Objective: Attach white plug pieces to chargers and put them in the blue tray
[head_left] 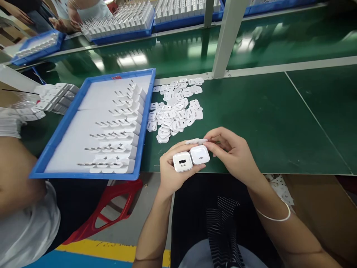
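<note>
My left hand [170,169] is wrapped round two white charger blocks held side by side over the table's front edge. The left block [182,162] shows a wide port and a narrow one; the right block [200,155] shows a single narrow slot. Just behind them is a thin white piece [196,141], its right end pinched between the thumb and fingers of my right hand [220,143]. Beyond my hands lies a loose pile of small white square plates [173,115] on the green table [264,123].
A blue-rimmed tray [147,123] with rows of white pronged blocks stands left of the pile. Another person's arm [16,171] is at the far left, near stacked white parts [55,97]. A metal post [229,37] rises behind. More loaded trays [122,37] stand farther back.
</note>
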A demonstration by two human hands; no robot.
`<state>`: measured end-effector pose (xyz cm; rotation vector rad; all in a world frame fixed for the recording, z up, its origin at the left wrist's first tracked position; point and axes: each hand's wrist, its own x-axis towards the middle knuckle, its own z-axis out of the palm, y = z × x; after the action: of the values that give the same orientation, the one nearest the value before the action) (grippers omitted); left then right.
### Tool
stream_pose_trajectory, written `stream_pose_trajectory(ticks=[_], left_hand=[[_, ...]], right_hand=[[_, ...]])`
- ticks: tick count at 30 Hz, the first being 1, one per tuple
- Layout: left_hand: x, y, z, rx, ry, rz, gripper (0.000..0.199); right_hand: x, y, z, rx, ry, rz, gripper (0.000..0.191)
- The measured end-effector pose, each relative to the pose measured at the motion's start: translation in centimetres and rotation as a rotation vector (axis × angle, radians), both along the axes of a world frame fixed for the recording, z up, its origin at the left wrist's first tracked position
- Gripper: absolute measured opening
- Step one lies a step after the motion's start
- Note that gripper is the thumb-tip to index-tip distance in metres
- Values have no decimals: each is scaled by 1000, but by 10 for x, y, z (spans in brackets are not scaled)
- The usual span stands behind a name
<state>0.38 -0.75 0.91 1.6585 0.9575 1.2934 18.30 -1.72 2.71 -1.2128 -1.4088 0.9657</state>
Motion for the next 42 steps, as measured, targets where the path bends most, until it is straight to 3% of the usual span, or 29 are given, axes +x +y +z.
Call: stream_pose_trajectory(ticks=[4,6,9,13,21,32,42], left_hand=[[2,-1,0,-7,10,-1,43],[4,-2,-1,15,25,39,44],[8,-4,-4,67,46,113,43],[11,-6,-8,154,73,167,39],[13,-9,-12,264,143,223,29],[14,-10,-11,260,136,229,26],[14,-12,-12,271,177,243,24]], right_hand=[[10,1,4,146,-299,-69,14],[15,-2,6,127,-300,-149,14],[15,-12,13,16,-47,-195,14],[-5,-29,22,-174,300,-54,15],[-40,-40,12,-257,583,-29,19],[-42,-42,9,-244,538,-75,22],[-37,-39,13,-267,365,-74,27]])
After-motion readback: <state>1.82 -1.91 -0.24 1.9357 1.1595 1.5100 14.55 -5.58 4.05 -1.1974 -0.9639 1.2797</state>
